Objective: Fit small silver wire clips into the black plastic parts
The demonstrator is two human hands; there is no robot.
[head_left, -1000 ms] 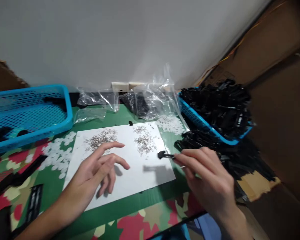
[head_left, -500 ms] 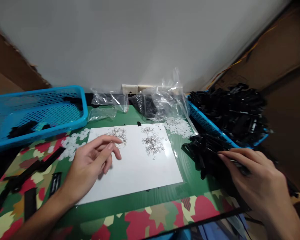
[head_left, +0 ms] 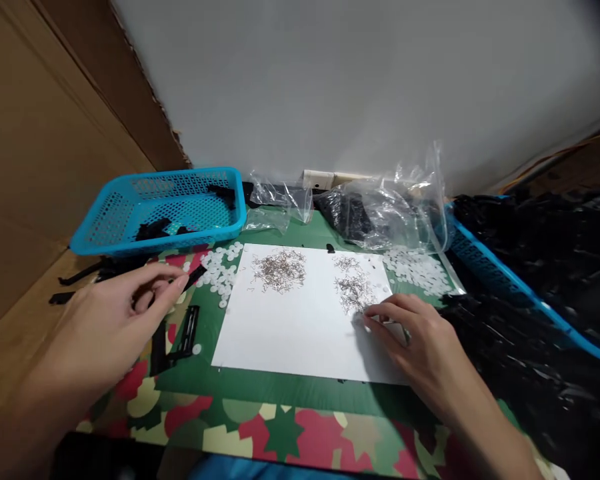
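- Head view is showing the right hand lying palm down on the white paper sheet, fingers half curled and not closed around anything
- Its fingertips are touching the near edge of the right pile of small metal springs; whether one spring is pinched I cannot tell
- The left hand is hovering left of the sheet, loosely curled, thumb and forefinger meeting over a thin black plastic strip; a real grip is not clear
- A second spring pile is lying between the two hands, further from the person
- White round discs are lying just beyond the left fingertips, and the blue basket behind them
- Black parts are piling just right of the right hand
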